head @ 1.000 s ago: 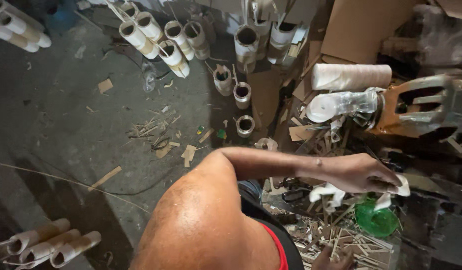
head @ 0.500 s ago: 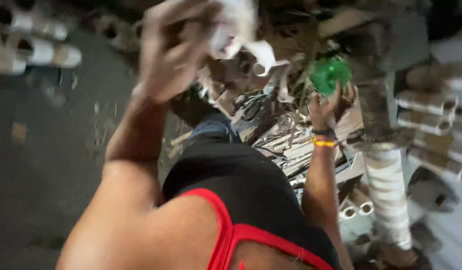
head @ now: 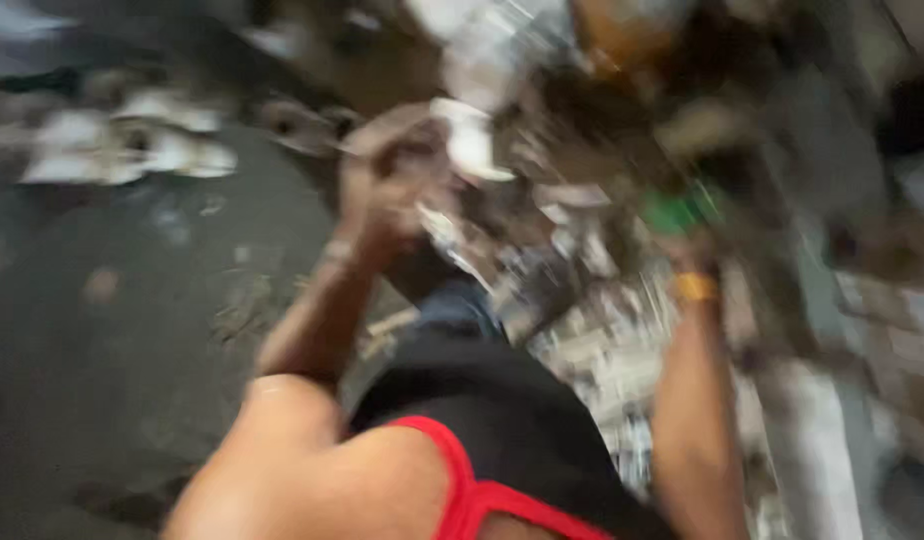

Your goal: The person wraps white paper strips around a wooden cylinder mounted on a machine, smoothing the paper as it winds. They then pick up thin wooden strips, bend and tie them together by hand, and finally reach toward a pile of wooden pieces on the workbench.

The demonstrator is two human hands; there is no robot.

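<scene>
The whole view is smeared by motion. My left hand (head: 392, 175) is raised at upper centre, its fingers closed around a white crumpled piece (head: 474, 145) that sticks out above the fist. My right hand (head: 687, 250) reaches forward on the right, with an orange band (head: 694, 288) on the wrist. It is at a green object (head: 677, 212), but the blur hides whether the fingers grip it. My black top with red trim fills the bottom of the view.
Pale tubes (head: 132, 145) lie at the back left on a dark grey floor (head: 102, 330). A heap of pale scraps and sticks (head: 592, 340) lies between my arms. A light roll (head: 812, 440) lies at the lower right.
The view has swung and blurred. My left hand with the white piece sits lower and more central than half a second ago. My right hand stays at the green object.
</scene>
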